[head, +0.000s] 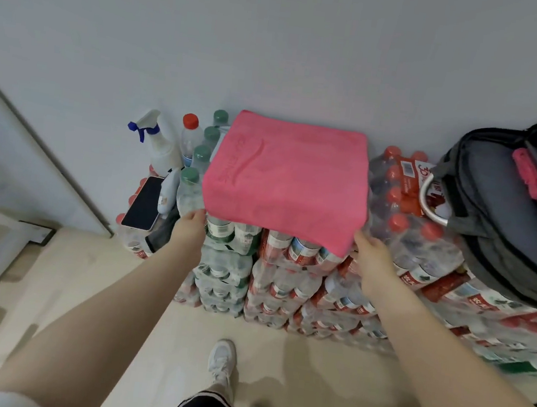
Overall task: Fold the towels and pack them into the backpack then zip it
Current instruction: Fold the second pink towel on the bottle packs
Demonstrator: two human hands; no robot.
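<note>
1. My left hand (191, 224) is at the near left corner of the pink towel (287, 175). My fingers reach under the cloth edge there, so they are hidden and I cannot tell whether they pinch it.
2. My right hand (370, 253) is at the near right corner of the towel. My thumb lies against the hanging edge, but I cannot tell whether the hand grips the cloth or only touches it.
3. The towel is spread flat and folded into a rough rectangle, lying between my two hands and stretching away from them toward the wall (279, 37). Its near edge hangs a little over the front of the stack.
4. The towel rests on shrink-wrapped packs of water bottles (286, 272) stacked on the floor (307, 375) against the wall.
5. The backpack (510, 211) sits on the packs to the right of my right hand, apart from the towel. It is unzipped and gaping, with a second pink towel (529, 174) sticking up out of it.
6. To the left of my left hand a phone (143, 202) lies on the packs, with a spray bottle (158, 144) standing just behind it near the wall.
7. My shoe (222, 362) is on the floor below, in front of the stack.
</note>
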